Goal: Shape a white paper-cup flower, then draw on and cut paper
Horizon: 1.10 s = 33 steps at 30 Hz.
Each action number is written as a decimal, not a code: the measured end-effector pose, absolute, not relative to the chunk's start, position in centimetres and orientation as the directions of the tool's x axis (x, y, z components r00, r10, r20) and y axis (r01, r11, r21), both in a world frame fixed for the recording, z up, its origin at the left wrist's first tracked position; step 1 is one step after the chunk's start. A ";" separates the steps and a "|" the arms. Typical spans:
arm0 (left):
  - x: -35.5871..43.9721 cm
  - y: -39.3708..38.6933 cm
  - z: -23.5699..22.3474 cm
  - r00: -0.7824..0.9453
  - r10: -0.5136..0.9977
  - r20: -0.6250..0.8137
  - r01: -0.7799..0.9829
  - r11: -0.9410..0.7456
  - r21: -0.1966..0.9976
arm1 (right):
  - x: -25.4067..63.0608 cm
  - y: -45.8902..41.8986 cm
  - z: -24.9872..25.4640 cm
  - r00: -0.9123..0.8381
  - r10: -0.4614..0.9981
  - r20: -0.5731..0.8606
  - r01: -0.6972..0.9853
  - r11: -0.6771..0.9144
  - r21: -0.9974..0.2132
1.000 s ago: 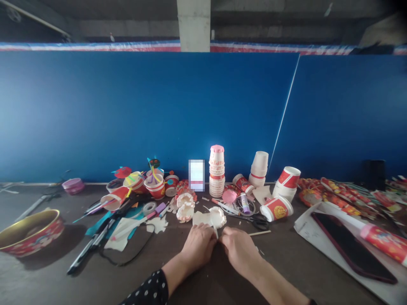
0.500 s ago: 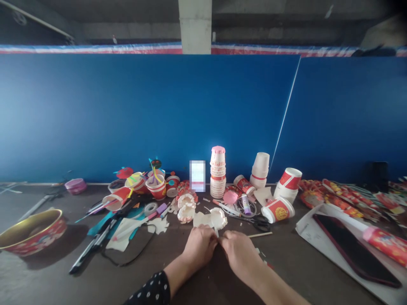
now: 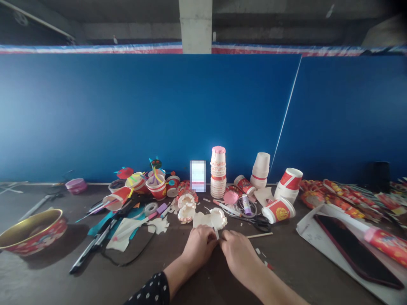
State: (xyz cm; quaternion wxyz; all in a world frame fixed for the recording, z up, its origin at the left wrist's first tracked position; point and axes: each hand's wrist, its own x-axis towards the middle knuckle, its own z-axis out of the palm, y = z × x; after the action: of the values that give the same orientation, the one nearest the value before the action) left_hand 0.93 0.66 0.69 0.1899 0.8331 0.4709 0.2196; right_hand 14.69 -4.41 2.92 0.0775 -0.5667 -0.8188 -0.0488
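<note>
My left hand (image 3: 200, 245) is closed, its thumb and fingers pinched at a narrow white paper strip (image 3: 217, 234). Close beside it, my right hand (image 3: 238, 252) has its fingers curled together at the strip's other side; its fingertips are partly hidden. Just beyond my hands lies a cut white paper piece (image 3: 200, 219), touching a round cup-like piece with a scalloped pink edge (image 3: 219, 217). Two similar scalloped pieces (image 3: 186, 212) lie to the left of these.
A tall stack of paper cups (image 3: 218, 186) stands ahead. Scissors (image 3: 262, 223), a glue stick (image 3: 246, 204) and a tipped red cup (image 3: 278, 210) lie to the right. A phone (image 3: 356, 250) rests on papers. At left are a gold-lined bowl (image 3: 34, 237) and decorated cups (image 3: 155, 188).
My hands stay almost in place, with the right hand shifted very slightly and the gap between them a little wider. The strip remains between them.
</note>
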 end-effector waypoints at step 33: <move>0.8 0.8 0.3 0.504 0.847 0.170 0.738 -0.524 0.425 | 14.3 -4.0 2.3 -0.340 0.924 0.174 0.939 0.343 0.014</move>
State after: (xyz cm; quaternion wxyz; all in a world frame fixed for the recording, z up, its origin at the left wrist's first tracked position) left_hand 0.79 0.80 0.33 0.1506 0.8539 0.4640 0.1812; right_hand 14.30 -3.99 2.27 0.0677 -0.5705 -0.8166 -0.0559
